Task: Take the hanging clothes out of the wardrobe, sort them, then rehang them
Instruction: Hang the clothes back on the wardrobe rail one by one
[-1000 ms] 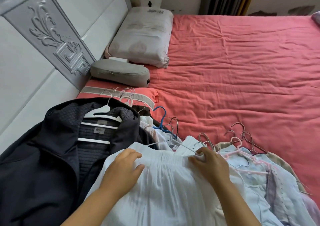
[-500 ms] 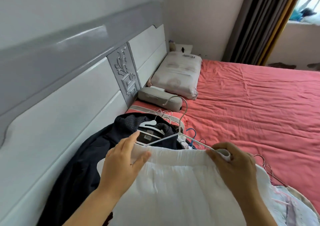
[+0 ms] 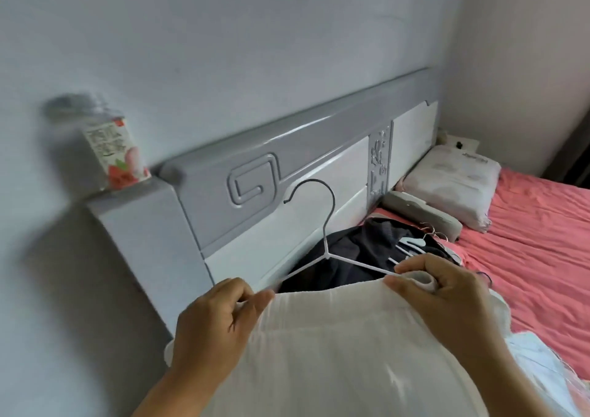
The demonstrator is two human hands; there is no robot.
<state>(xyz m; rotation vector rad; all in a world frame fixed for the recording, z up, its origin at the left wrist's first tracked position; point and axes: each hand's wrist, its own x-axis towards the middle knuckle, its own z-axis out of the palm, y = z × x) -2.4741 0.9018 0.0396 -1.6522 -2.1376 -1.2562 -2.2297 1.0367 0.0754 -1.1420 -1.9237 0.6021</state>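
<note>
Nearest the camera, a white garment (image 3: 335, 352) fills the lower middle of the view, held up above the bed by both hands. The left hand (image 3: 214, 324) has its grip clenched on the garment's top left corner, thumb and forefinger pinching the fabric together with the left end of a white wire hanger (image 3: 325, 250). The right hand (image 3: 447, 292) grasps the top right corner, fingers curled round bunched cloth and the hanger's right arm. The hanger's hook stands upright above the garment, between the two hands, in front of the headboard (image 3: 255, 193). Just beyond the garment, a dark jacket (image 3: 357, 253) lies on the bed against the headboard, with a white plastic hanger (image 3: 412, 242) showing at its collar. To the right, pale clothes (image 3: 536, 362) lie on the pink bedsheet (image 3: 536, 241). Farther off, a grey bolster (image 3: 424, 213) and a white pillow (image 3: 453, 183) lie by the headboard. On the left, a printed carton (image 3: 116, 154) stands on the headboard's end post, against the wall (image 3: 223, 49).
</note>
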